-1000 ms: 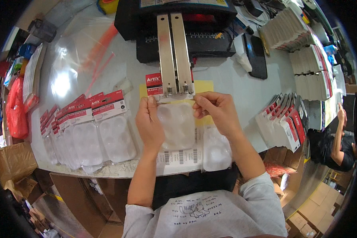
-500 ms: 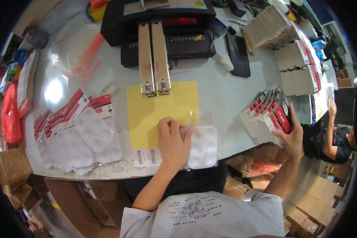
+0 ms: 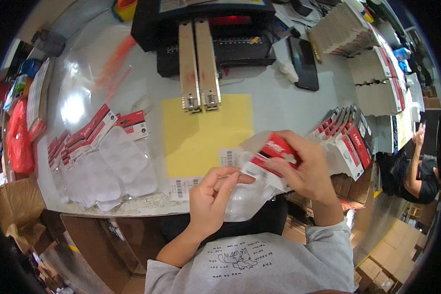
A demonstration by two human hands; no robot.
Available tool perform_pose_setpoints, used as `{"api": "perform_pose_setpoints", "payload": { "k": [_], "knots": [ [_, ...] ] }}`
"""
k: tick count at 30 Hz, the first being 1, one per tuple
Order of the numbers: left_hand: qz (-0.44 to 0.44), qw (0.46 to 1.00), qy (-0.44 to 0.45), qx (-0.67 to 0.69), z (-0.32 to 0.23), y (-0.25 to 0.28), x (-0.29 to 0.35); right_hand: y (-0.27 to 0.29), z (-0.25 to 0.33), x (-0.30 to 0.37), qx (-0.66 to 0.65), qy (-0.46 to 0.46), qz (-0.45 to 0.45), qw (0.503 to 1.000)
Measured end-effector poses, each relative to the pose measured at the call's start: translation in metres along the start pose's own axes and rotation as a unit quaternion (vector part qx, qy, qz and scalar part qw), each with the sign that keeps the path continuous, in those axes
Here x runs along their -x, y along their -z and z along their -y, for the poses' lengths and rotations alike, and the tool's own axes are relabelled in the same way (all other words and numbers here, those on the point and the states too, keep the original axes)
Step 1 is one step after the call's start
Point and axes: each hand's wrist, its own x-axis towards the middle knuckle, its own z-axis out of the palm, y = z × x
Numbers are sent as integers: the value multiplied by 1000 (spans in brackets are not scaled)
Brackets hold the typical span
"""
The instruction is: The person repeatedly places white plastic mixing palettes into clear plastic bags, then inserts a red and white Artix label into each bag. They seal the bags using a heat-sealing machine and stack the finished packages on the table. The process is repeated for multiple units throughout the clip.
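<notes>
In front of me, at the table's near edge, a white plastic tray with round wells (image 3: 242, 200) lies in a clear bag. My left hand (image 3: 211, 198) pinches the bag's upper left edge between thumb and fingers. A red and white header card (image 3: 273, 151) is gripped in my right hand (image 3: 306, 169), over the bag's top end. The card partly hides the bag's mouth, so I cannot tell whether the card encloses it. To the right stands a row of similar folded cards (image 3: 350, 154). Several bagged trays (image 3: 103, 171) with such cards lie overlapping on the left.
A black machine with two metal arms (image 3: 199, 68) stands at the back, above a yellow sheet (image 3: 196, 132). Barcode labels (image 3: 183, 188) lie by the sheet's near edge. Back right are a dark phone (image 3: 303, 63) and stacked cards (image 3: 375, 68). Another person (image 3: 416, 179) is far right.
My right hand has come left from the row of cards, bringing one card to the bagged tray. My left hand now pinches the bag, whose top end is raised and tilted.
</notes>
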Motion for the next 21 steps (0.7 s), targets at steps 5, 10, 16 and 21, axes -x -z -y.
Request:
{"api": "perform_pose_setpoints", "payload": {
  "k": [5,10,16,21],
  "knots": [
    [-56,995,-22,-83,-1,11,5,-27,6,-22,7,37,77,996],
    [-54,983,-55,-165,-2,17,2,-32,-1,-21,97,107,76,987],
    [-59,951,-130,-274,0,25,-2,-47,-7,-32,127,165,15,978],
    [-199,947,-144,-209,10,32,-7,-36,-20,-31,-27,-5,-57,998]
  ]
}}
